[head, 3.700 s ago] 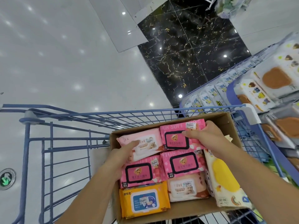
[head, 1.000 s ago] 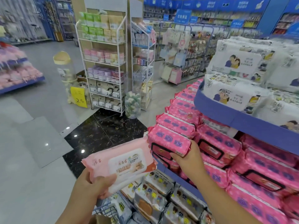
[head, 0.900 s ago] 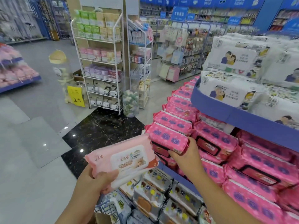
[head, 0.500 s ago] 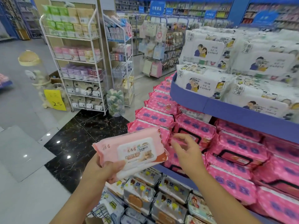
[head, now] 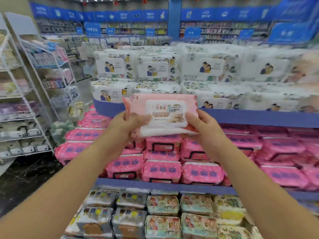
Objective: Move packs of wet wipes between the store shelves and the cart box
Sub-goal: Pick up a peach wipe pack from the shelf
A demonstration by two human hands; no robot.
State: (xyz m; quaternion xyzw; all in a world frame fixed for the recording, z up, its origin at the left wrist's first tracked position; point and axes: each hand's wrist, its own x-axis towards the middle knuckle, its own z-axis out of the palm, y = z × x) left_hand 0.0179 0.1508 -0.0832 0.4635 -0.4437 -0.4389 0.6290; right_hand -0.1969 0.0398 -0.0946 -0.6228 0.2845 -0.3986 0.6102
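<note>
Pack (head: 164,112): mid-frame, label facing up, level before the shelf (head: 259,117); likely being squared for shelving
Left hand (head: 126,125): fingers curled round its left end
Right hand (head: 205,125): grips right end; steadying

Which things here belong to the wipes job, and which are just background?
Job: light pink wipes pack, gripped by left hand and right hand; blue store shelves.
Background: white wire rack at left; blue signs along the far wall.
</note>
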